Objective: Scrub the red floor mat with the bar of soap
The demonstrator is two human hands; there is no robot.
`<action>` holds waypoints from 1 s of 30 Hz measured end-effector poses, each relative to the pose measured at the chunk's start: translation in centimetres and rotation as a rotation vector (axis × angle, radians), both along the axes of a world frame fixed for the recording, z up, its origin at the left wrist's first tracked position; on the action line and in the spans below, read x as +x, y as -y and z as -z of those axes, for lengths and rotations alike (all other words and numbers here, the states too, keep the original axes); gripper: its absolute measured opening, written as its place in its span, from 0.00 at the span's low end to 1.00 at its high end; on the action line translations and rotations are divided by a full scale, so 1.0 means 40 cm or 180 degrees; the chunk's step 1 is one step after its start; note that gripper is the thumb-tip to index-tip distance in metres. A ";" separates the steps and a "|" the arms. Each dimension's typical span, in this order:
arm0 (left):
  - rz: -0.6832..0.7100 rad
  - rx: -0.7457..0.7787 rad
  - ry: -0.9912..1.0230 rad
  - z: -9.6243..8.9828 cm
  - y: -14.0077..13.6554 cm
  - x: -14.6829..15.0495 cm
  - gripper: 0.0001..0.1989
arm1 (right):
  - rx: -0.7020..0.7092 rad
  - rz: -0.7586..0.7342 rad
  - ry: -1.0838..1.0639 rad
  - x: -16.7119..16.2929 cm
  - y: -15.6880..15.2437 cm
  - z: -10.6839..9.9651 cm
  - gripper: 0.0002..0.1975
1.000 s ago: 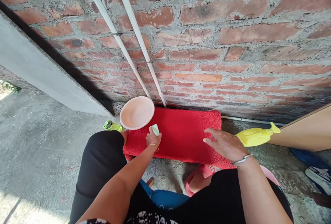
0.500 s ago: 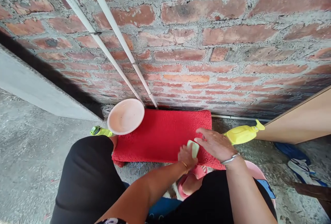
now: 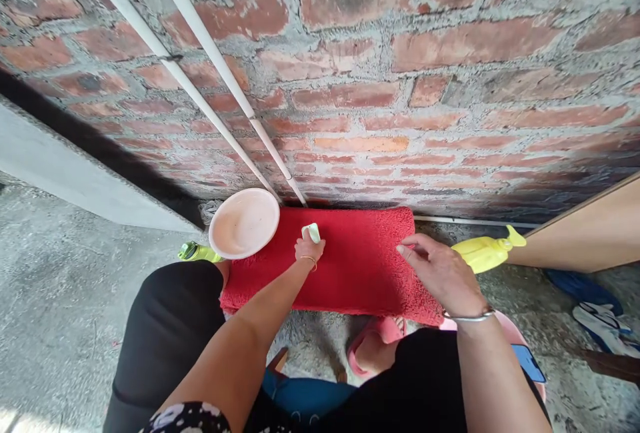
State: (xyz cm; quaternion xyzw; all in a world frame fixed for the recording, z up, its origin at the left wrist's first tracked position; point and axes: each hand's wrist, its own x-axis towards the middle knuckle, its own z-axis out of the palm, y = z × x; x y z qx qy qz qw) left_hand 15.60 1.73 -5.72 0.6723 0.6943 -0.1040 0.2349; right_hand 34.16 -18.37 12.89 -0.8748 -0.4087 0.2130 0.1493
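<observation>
A red cloth (image 3: 350, 266) with a shaggy edge lies spread over a low support in front of me. My left hand (image 3: 310, 248) is closed on a small pale green block (image 3: 313, 231) with rounded corners, on the cloth's upper left part; whether it is soap or a brush I cannot tell. At the cloth's right end, my right hand (image 3: 443, 269) holds nothing, its thumb and index finger apart; whether it touches the cloth is unclear. A pale pink basin (image 3: 245, 223) rests on the cloth's left end.
A yellow bottle (image 3: 483, 253) is beyond my right hand, a green bottle (image 3: 197, 251) left of the basin. White pipes (image 3: 225, 79) run down the brick wall (image 3: 350, 96). A phone (image 3: 529, 363) lies over a pink tub (image 3: 507, 329) by my right leg.
My left hand has slid the pale green block from the cloth's lower right part to its upper left. The right hand stays near the right end. The view has shifted slightly.
</observation>
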 end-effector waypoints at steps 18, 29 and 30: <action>0.2788 -0.1379 0.0943 0.031 0.512 0.217 0.41 | -0.0374 -0.0187 -0.0132 0.004 -0.023 0.016 0.13; 0.1224 -0.0261 -0.0140 0.018 0.266 -0.034 0.40 | -0.0683 -0.0644 0.0003 -0.030 -0.030 0.020 0.14; 0.1324 -0.0283 -0.0147 0.021 0.289 -0.028 0.40 | -0.0701 -0.0681 -0.0019 -0.029 -0.032 0.020 0.14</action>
